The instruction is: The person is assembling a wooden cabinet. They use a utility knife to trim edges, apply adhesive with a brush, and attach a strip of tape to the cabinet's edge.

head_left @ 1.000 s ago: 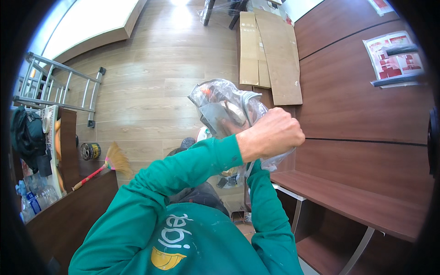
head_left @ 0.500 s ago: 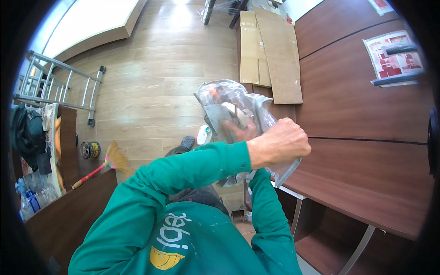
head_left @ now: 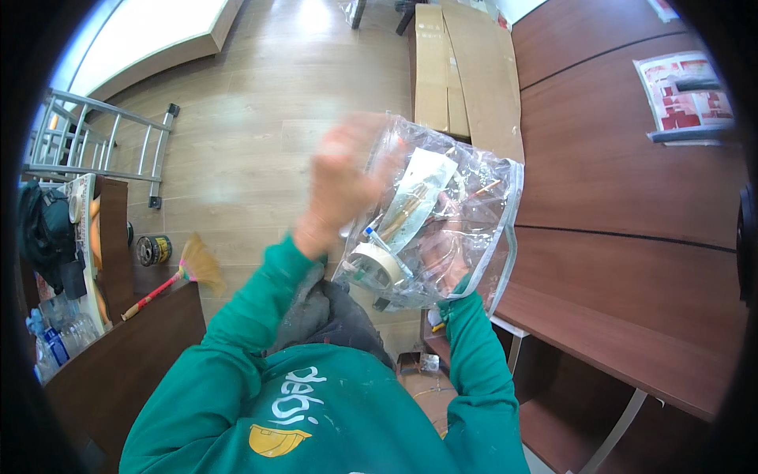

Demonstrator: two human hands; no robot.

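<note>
A clear plastic bag (head_left: pixel 493 229) with a grey edge strip hangs in front of me. Through it show a cream roll of tape (head_left: pixel 377 265), a pen with a blue end (head_left: pixel 385 246), a pale sheet (head_left: pixel 430 170) and some slim gold-brown sticks (head_left: pixel 407 212). My right hand (head_left: pixel 446 257) holds the bag from beneath and behind, seen only through the plastic. At the bag's left edge is my left hand (head_left: pixel 339 182), smeared by motion; its fingers are too blurred to read.
Flattened cardboard (head_left: pixel 482 79) leans by the brown wooden panels (head_left: pixel 600 166) on the right. Below them are open shelves (head_left: pixel 560 395). To the left are a metal ladder (head_left: pixel 110 150), a broom (head_left: pixel 197 265), a can (head_left: pixel 154 250) and plastic bottles (head_left: pixel 75 332).
My left hand has moved left from the bag's right side, uncrossing my arms. The bag has spread and turned, so its contents show more plainly.
</note>
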